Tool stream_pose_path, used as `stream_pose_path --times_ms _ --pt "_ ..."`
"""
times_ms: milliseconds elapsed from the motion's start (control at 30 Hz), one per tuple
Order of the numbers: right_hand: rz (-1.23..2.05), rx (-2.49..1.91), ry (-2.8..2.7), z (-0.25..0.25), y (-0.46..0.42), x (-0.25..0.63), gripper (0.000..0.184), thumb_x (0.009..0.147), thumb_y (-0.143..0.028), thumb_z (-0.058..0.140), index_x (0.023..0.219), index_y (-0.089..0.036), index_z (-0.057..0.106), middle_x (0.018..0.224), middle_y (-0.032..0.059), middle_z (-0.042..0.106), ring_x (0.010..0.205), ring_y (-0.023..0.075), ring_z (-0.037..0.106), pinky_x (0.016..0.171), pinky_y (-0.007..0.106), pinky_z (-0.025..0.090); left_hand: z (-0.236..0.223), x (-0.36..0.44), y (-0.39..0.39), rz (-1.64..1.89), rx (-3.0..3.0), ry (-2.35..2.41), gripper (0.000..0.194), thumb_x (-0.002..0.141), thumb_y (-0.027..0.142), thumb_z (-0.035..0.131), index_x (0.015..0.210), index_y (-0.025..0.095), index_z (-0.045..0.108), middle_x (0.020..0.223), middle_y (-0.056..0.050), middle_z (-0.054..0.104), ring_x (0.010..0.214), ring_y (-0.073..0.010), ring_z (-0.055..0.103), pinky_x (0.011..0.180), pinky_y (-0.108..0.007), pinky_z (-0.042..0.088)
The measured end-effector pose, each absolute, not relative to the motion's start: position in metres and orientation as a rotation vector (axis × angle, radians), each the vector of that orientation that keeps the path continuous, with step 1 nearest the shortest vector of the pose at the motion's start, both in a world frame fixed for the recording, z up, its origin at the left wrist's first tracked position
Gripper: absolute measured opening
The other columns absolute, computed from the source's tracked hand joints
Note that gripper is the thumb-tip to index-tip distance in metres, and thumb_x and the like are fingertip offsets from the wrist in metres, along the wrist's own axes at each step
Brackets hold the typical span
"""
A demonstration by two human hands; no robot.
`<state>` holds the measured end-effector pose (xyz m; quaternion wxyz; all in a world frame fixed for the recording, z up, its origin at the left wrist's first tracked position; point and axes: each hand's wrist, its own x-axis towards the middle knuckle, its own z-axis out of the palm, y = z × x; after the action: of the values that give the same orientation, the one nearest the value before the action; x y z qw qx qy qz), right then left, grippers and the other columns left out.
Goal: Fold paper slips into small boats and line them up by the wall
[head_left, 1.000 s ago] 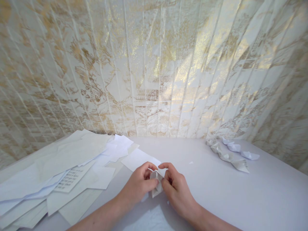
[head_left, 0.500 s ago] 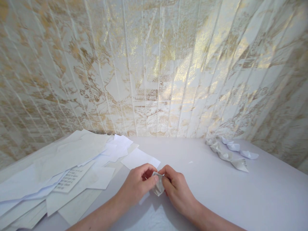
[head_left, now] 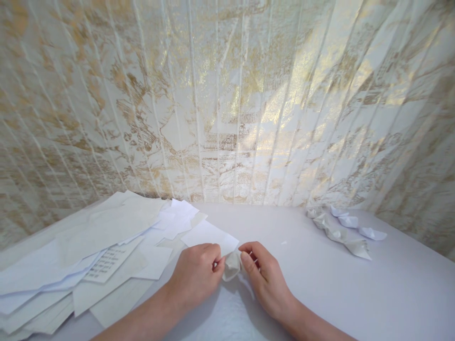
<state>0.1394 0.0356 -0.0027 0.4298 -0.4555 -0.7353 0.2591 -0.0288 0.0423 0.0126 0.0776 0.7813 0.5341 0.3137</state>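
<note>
A small folded piece of grey-white paper (head_left: pixel 232 266), shaped like a little boat or pocket, is held up between my hands over the table. My left hand (head_left: pixel 199 267) pinches its left edge, thumb and curled fingers closed on it. At the paper's right side, my right hand (head_left: pixel 265 277) has its thumb and forefinger slightly apart. The thumb lies close beside the paper; whether it touches cannot be made out.
Loose paper sheets (head_left: pixel 106 227) lie overlapping on the left, one with printed text. Several folded paper boats (head_left: pixel 334 232) stand in two rows at the back right of the white table (head_left: pixel 320 293). A tiny paper scrap (head_left: pixel 283 243) lies near centre. Behind hangs a patterned curtain (head_left: pixel 220 104).
My right hand has loosened its pinch and moved slightly off the paper. My left hand has turned, its fingers now curled at the paper's left edge. The folded paper looks rounder and more opened.
</note>
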Motion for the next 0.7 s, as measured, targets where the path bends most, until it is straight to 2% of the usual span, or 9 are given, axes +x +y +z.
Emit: stream_pose_path --times_ms 100,167,333,533,700 --pt "0.566 -1.029 -1.904 -0.006 0.034 0.142 0.014 0.084 -0.026 0.046 0.094 -0.018 0.051 0.085 0.0039 0.051 0.065 0.0136 0.051 0.059 0.024 0.042 0.013 -0.029 0.042 0.901 2.301 1.671 0.021 0.068 0.018 0.048 0.050 0.021 0.037 0.047 0.004 0.044 0.045 -0.0127 0.039 0.049 -0.025 0.018" --pt "0.529 -0.978 -1.982 -0.010 0.034 0.143 0.018 0.081 -0.017 0.049 0.099 -0.019 0.050 0.088 0.0042 0.049 0.064 0.0127 0.051 0.059 0.023 0.043 0.013 -0.029 0.042 0.868 2.276 1.697 0.019 0.067 0.017 0.046 0.051 0.021 0.036 0.046 0.005 0.042 0.044 -0.0121 0.038 0.048 -0.025 0.017" --pt "0.349 -0.989 -2.145 -0.014 0.035 0.145 0.027 0.077 -0.002 0.041 0.094 -0.019 0.054 0.083 0.0049 0.051 0.068 0.0149 0.052 0.062 0.025 0.042 0.011 -0.029 0.043 0.795 2.214 1.704 0.020 0.063 0.011 0.042 0.051 0.021 0.030 0.043 0.008 0.032 0.042 -0.0101 0.032 0.045 -0.023 0.017" --pt "0.286 -1.021 -2.366 -0.005 0.033 0.145 0.020 0.075 -0.005 0.048 0.087 -0.019 0.055 0.076 0.0035 0.055 0.067 0.0163 0.053 0.060 0.024 0.040 0.012 -0.029 0.046 0.739 2.103 1.660 0.018 0.059 0.007 0.041 0.055 0.021 0.031 0.043 0.010 0.032 0.043 -0.0087 0.034 0.043 -0.019 0.022" --pt "0.374 -1.030 -2.290 -0.005 0.035 0.145 0.010 0.082 -0.015 0.046 0.080 -0.017 0.055 0.074 0.0033 0.055 0.064 0.0142 0.052 0.059 0.023 0.039 0.013 -0.029 0.049 0.682 2.024 1.603 0.018 0.058 0.006 0.040 0.067 0.022 0.041 0.043 0.011 0.037 0.043 -0.0084 0.038 0.043 -0.017 0.026"
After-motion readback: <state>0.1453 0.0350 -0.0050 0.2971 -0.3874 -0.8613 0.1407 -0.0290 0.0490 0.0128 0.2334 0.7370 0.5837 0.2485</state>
